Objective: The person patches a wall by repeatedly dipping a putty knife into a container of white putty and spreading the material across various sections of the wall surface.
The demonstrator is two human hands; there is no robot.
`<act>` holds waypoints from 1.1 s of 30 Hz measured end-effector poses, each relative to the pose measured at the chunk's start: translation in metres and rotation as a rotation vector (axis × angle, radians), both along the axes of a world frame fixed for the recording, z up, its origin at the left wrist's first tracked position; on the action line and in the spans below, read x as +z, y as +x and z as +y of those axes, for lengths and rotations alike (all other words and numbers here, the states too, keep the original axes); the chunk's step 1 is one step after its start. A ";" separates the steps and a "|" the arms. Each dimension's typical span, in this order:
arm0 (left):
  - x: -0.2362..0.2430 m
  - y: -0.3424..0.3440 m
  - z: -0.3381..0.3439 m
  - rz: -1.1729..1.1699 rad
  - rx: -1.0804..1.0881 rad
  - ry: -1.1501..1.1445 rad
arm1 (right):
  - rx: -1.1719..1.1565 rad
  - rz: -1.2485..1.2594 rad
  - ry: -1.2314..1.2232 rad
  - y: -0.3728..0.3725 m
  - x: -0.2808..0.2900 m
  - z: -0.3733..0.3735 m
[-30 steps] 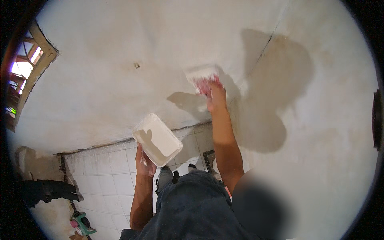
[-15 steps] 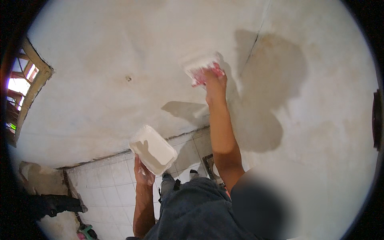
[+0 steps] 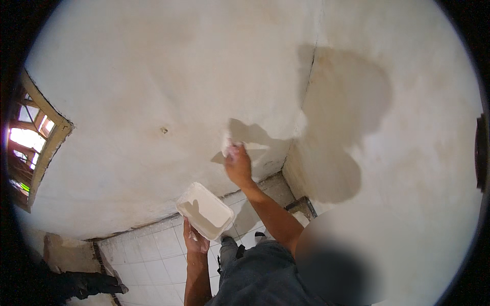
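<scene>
Plaster tray (image 3: 205, 211), a white rectangular tub gripped from below by the left hand (image 3: 195, 240), sits tilted just below-left of the right hand (image 3: 238, 164), which presses a small white trowel (image 3: 225, 145) against the wall (image 3: 153, 92).

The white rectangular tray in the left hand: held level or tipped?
Tipped. The white rectangular tray slants, its open side facing up toward the camera, propped from below by the left hand.

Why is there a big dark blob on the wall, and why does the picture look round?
Head view: the blob is a shadow cast on the wall; the right hand and white tray cast smaller ones; the fisheye lens rounds and bends the edges; the window glares bright.
</scene>
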State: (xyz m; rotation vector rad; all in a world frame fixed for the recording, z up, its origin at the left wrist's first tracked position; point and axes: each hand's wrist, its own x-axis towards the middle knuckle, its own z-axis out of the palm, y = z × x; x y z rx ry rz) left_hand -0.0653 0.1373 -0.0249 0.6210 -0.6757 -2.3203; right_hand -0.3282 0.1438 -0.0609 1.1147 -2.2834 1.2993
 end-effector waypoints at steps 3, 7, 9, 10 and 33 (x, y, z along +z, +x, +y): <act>-0.006 -0.001 -0.002 0.028 -0.035 -0.005 | 0.002 -1.040 -0.874 -0.047 -0.040 0.010; -0.004 -0.009 0.000 0.016 -0.051 -0.003 | -0.215 -1.321 -1.062 -0.145 -0.011 0.013; -0.003 -0.010 0.001 0.011 -0.061 -0.017 | -0.108 -1.231 -1.095 -0.162 0.047 -0.005; -0.005 -0.007 -0.002 0.003 -0.054 -0.018 | -0.037 -1.139 -1.095 -0.145 0.083 -0.017; -0.008 -0.014 -0.004 0.082 -0.156 -0.026 | -0.049 -0.322 -0.180 -0.003 0.087 0.051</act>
